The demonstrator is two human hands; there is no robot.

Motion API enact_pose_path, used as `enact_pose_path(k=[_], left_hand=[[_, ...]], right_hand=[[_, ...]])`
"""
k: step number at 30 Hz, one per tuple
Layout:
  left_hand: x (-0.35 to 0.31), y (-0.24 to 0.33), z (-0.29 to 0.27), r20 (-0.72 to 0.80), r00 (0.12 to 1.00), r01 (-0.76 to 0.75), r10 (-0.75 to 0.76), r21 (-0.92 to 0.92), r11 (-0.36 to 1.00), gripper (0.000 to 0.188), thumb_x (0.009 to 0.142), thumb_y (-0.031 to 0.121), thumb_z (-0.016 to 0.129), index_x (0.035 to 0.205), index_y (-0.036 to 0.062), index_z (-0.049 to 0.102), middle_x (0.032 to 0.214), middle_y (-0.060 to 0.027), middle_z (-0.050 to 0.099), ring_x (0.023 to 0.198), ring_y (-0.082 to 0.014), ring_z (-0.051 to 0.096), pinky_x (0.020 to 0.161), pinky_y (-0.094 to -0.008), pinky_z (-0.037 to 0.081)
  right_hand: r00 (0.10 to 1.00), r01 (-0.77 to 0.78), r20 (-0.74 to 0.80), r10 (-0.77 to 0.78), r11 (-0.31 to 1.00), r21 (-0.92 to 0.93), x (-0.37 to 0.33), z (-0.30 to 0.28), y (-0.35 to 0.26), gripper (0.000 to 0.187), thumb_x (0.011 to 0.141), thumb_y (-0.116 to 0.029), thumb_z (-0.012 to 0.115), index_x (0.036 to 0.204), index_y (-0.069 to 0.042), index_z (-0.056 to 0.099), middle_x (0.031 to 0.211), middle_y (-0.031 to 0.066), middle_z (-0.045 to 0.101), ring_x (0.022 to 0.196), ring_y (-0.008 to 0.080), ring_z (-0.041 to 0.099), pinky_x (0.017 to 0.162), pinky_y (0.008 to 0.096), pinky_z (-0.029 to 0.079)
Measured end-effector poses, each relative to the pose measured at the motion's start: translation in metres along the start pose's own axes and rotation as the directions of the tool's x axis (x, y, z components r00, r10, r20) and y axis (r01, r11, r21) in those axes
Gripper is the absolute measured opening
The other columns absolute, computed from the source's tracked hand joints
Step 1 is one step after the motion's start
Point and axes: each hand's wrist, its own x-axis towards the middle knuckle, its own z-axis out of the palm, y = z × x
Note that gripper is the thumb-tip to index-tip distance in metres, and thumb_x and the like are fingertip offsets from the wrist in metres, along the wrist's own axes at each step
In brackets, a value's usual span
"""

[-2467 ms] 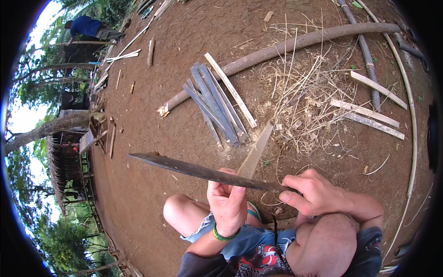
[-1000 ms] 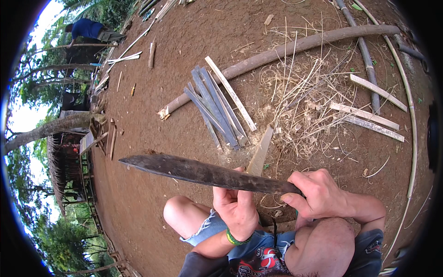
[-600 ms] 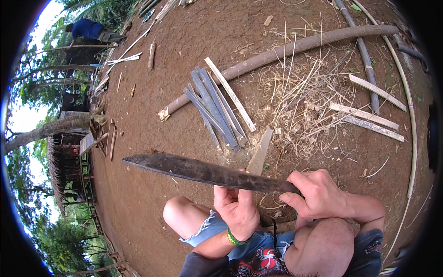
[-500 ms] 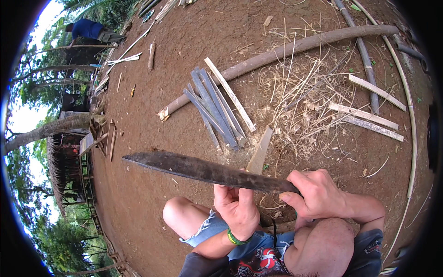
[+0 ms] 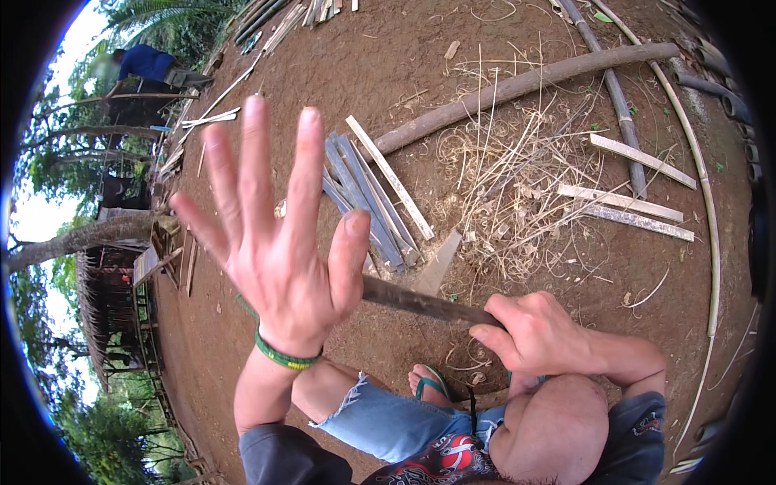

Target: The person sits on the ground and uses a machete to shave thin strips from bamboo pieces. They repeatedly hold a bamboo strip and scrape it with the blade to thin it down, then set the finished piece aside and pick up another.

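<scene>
My left hand (image 5: pixel 279 242) is raised close to the camera, fingers spread wide, holding nothing; a green band circles its wrist. It hides much of the long dark machete blade (image 5: pixel 416 301) that runs leftward from my right hand (image 5: pixel 529 333), which grips the handle above my bent knee. A pale split bamboo piece (image 5: pixel 439 263) stands tilted just behind the blade, no hand on it. My foot in a green sandal (image 5: pixel 428 381) rests on the red dirt below.
A bundle of grey bamboo slats (image 5: pixel 364 194) lies ahead, with a long pole (image 5: pixel 525 81), pale slats (image 5: pixel 622 202) and curly shavings (image 5: pixel 509 186) to the right. A thin curved cane (image 5: pixel 703 202) edges the right. A person in blue (image 5: pixel 137 69) bends far left near a hut (image 5: pixel 113 299).
My left hand has let go of the bamboo piece and lifted up toward the camera with fingers spread. The machete stays gripped in my right hand.
</scene>
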Motion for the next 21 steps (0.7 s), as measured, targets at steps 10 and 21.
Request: enact_pose_path(k=[10, 21], left_hand=[[-0.014, 0.008, 0.012, -0.204, 0.976, -0.129, 0.071, -0.285, 0.95, 0.054, 0.102, 0.043, 0.041, 0.138, 0.0042, 0.051, 0.147, -0.0213, 0.044, 0.147, -0.0369, 0.027, 0.121, -0.052, 0.014], [-0.144, 0.087, -0.013, 0.763, 0.553, 0.635, -0.334, -0.646, -0.423, 0.026, 0.097, 0.012, 0.065, 0.113, -0.003, 0.052, 0.093, -0.0104, 0.065, 0.083, -0.0215, 0.07, 0.079, -0.0341, 0.059]], right_hand=[[0.987, -0.113, 0.12, 0.109, 0.993, 0.019, 0.0, 0.006, 0.005, 0.044, 0.097, -0.032, 0.063, 0.076, 0.006, 0.06, 0.053, 0.0263, 0.057, 0.049, 0.0447, 0.061, 0.048, 0.0507, 0.05], [0.984, -0.117, 0.144, 0.109, 0.992, 0.045, 0.001, 0.005, 0.006, 0.042, 0.096, -0.031, 0.065, 0.076, 0.005, 0.059, 0.052, 0.0249, 0.057, 0.048, 0.0436, 0.061, 0.047, 0.0499, 0.05]])
